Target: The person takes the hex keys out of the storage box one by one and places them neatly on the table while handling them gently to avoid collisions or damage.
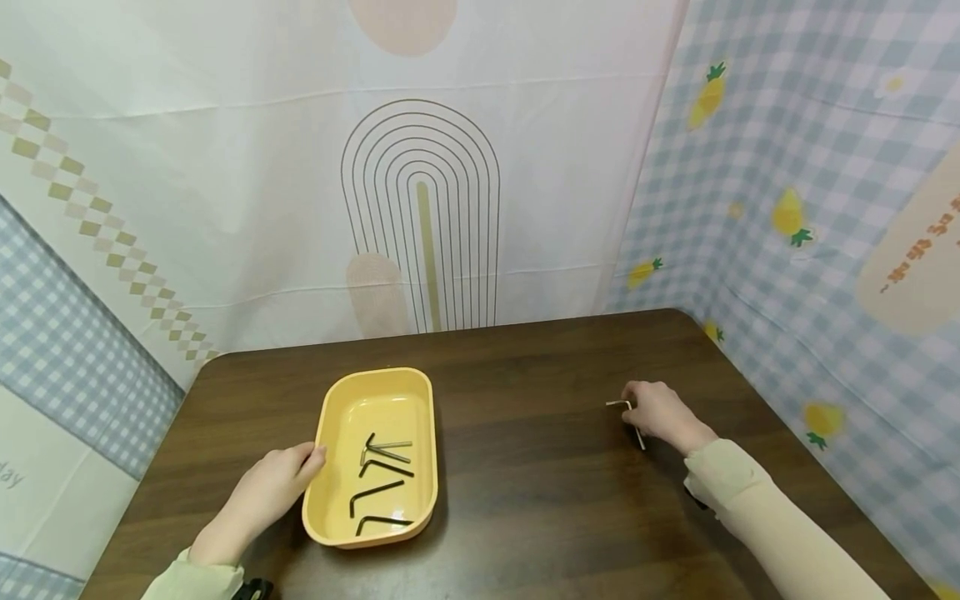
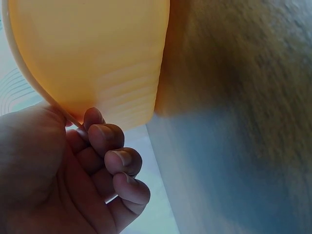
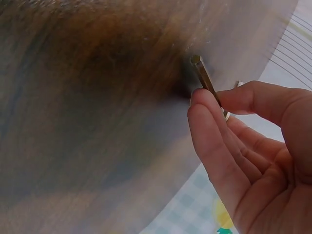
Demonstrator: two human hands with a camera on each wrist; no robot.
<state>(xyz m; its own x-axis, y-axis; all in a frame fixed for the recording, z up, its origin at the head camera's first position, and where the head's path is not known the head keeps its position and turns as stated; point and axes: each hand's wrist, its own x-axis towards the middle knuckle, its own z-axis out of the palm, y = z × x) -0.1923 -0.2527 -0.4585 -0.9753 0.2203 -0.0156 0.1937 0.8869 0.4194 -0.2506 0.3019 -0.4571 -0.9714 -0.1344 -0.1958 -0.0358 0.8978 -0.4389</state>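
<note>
A yellow tray [image 1: 377,387] rests on the table at the left, with several L-shaped hex keys, black [image 1: 378,493] and silver [image 1: 395,444], lying inside. My left hand [image 1: 273,483] grips the tray's left rim; in the left wrist view the thumb side and curled fingers [image 2: 124,158] pinch its edge. Over on the right, my right hand [image 1: 660,414] pinches a silver hex key [image 3: 207,80] between thumb and fingers. The short arm of that key points left in the head view, and its long arm angles down toward the table. Part of the key is hidden by the fingers.
The dark wooden table [image 1: 525,467] has rounded far corners. Behind it hangs a pale printed cloth [image 1: 555,183], and a blue checked cloth [image 1: 772,275] borders the right side.
</note>
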